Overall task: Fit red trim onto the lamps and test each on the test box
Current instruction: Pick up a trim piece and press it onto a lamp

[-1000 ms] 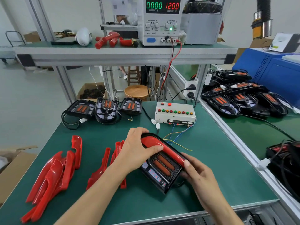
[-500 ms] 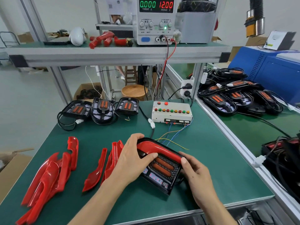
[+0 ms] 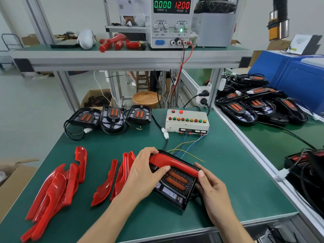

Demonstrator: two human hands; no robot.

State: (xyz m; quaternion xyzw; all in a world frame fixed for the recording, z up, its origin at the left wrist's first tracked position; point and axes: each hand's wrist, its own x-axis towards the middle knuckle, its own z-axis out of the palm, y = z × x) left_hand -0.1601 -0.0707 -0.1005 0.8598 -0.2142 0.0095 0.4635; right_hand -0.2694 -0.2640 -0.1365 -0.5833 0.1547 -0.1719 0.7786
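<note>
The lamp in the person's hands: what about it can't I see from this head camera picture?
- Lamp, left end: covered by the left hand.
- Red trim: whether it is fully seated cannot be told; the fingers and the right hand cover its ends.
- Lamp's underside and cable: hidden beneath its own body.
- Small marks on its lower panel: too small to read.

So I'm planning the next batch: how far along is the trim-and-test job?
Nothing on this bench looks finished. In hand: both hands, left hand and right hand, press a red trim onto one lamp. Left: three untrimmed lamps wait at the back, loose trims lie left, and the test box awaits.
</note>
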